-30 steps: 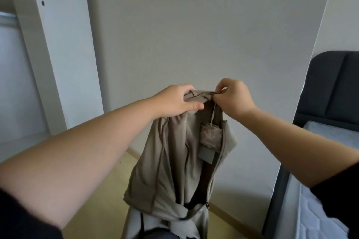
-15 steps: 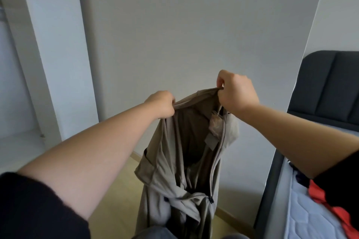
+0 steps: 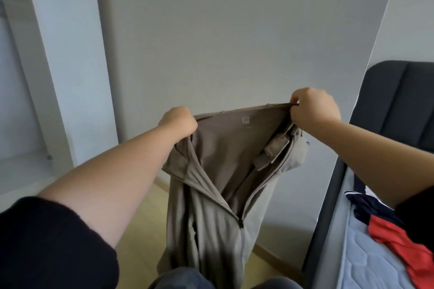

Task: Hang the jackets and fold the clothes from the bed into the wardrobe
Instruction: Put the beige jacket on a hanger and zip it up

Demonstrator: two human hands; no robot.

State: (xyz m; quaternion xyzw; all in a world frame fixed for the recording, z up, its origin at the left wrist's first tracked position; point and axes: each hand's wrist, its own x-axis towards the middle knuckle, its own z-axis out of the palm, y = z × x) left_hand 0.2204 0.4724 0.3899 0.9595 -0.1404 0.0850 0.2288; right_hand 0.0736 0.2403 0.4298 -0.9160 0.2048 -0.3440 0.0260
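A beige zip jacket [image 3: 211, 185] hangs in front of me, spread open at the collar, its lower part dropping toward my knees. My left hand [image 3: 179, 122] grips the left end of the collar. My right hand [image 3: 313, 110] pinches the right end, a little higher. Inside, a small label shows near the neck, and the zip is undone down to about mid height. The white wardrobe [image 3: 47, 77] stands at the left with its inside open to view. On the bed [image 3: 366, 263] at the right lies a red and navy garment [image 3: 394, 230].
A plain white wall fills the view ahead. The dark padded headboard [image 3: 404, 101] rises at the right. Light wooden floor [image 3: 141, 223] runs between wardrobe and bed, with a skirting board along the wall.
My hands have moved apart, stretching the collar wide and opening the jacket. The view has shifted so more of the bed and the red garment show.
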